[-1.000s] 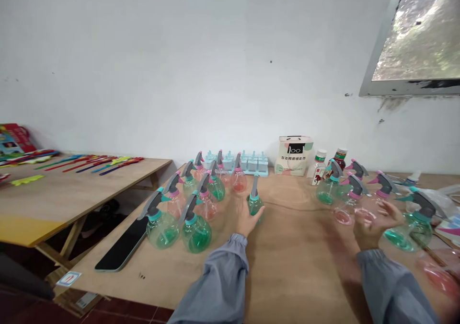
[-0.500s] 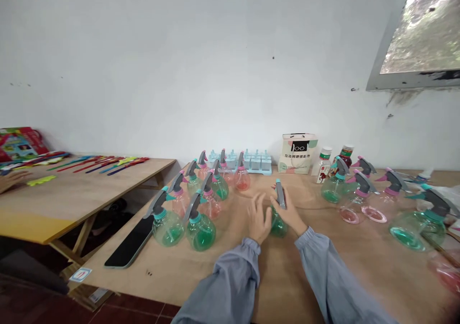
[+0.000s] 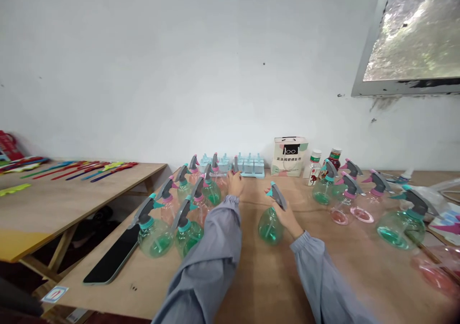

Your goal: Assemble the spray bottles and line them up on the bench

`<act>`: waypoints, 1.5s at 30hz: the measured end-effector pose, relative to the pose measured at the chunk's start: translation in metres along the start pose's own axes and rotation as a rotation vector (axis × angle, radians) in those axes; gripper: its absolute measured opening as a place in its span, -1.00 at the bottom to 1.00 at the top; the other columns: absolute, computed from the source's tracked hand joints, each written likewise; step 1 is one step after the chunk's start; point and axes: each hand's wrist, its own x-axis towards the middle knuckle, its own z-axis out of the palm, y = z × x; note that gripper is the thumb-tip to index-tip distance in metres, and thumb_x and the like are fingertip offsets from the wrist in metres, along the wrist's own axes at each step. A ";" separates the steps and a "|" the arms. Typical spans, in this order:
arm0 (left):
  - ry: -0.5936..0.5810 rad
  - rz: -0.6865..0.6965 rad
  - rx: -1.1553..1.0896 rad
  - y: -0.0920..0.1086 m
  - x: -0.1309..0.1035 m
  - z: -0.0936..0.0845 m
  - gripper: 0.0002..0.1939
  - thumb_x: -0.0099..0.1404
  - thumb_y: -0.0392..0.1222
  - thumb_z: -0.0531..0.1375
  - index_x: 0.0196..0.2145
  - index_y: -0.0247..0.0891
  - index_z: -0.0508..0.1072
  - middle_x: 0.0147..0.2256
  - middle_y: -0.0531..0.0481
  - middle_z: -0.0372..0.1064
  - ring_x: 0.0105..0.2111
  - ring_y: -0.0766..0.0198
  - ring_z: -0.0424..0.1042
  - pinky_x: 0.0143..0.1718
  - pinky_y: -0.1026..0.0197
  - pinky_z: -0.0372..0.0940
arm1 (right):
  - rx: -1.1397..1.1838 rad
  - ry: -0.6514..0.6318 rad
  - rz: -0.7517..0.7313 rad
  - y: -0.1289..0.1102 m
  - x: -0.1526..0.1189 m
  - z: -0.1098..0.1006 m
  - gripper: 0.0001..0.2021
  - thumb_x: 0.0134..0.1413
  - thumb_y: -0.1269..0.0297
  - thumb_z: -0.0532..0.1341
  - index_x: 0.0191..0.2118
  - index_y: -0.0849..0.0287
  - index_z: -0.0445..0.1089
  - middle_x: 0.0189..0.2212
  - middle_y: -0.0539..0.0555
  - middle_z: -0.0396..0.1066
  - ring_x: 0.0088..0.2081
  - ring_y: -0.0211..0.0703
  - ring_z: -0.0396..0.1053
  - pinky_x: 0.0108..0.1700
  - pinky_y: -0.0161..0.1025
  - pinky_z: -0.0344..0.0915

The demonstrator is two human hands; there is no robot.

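Note:
My right hand (image 3: 282, 211) is closed around the grey-and-turquoise trigger head of a spray bottle (image 3: 270, 227) with green liquid, which is upright at the middle of the table. My left hand (image 3: 235, 184) reaches to the back of the table. Its fingers are closed at the neck of another spray bottle (image 3: 236, 163). Only the grey head of that one shows; the hand hides its body. To the left of my left arm stand several spray bottles, among them a green one (image 3: 155, 240) at the front and a pink one (image 3: 168, 211) behind it.
Pale blue popsicle moulds (image 3: 253, 167), a paper bag (image 3: 288, 158) and two labelled bottles (image 3: 314, 168) line the wall. More spray bottles (image 3: 400, 230) stand at right. A phone (image 3: 113, 257) lies at front left. Coloured strips (image 3: 86, 168) cover part of the other table.
My left hand has gone from beside the green bottle to a spray bottle at the back. My right hand keeps hold of the green bottle, now tilted less behind the hands. The view has shifted right.

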 end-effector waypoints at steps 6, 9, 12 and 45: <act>0.030 0.290 -0.057 -0.007 -0.060 0.001 -0.75 0.31 -0.31 0.08 -0.15 -0.27 0.54 -0.01 -0.24 0.21 0.04 0.03 0.30 0.16 -0.13 0.16 | 0.375 -0.295 0.240 -0.024 -0.005 -0.015 -0.63 -0.06 0.08 0.27 -0.11 0.12 0.50 -0.16 0.16 0.59 0.00 0.13 0.49 0.11 0.06 0.34; 0.014 0.441 -0.069 -0.013 -0.091 -0.005 -0.77 0.32 -0.33 0.07 -0.18 -0.26 0.52 -0.09 -0.18 0.18 -0.05 0.10 0.29 0.03 0.02 0.26 | 0.431 -0.432 0.294 -0.038 -0.011 -0.012 -0.63 -0.01 0.03 0.25 -0.13 0.14 0.49 -0.14 0.18 0.58 0.02 0.12 0.48 0.07 0.02 0.37; 0.004 0.473 -0.014 -0.018 -0.113 -0.010 -0.75 0.34 -0.31 0.07 -0.15 -0.21 0.53 -0.06 -0.18 0.18 -0.05 0.06 0.26 0.00 0.02 0.26 | 0.463 -0.460 0.337 -0.043 -0.014 -0.006 -0.62 0.01 -0.04 0.23 -0.16 0.11 0.50 -0.15 0.17 0.58 0.03 0.12 0.48 0.07 0.02 0.38; -0.129 0.451 -0.062 -0.032 -0.125 0.000 -0.46 0.14 -0.20 0.22 0.12 -0.13 0.44 0.19 -0.25 0.14 0.11 -0.11 0.26 0.10 -0.07 0.21 | 0.453 -0.422 0.298 -0.023 -0.034 0.006 -0.46 0.01 -0.18 0.16 -0.02 0.08 0.48 -0.17 0.17 0.58 0.02 0.13 0.48 0.11 0.10 0.35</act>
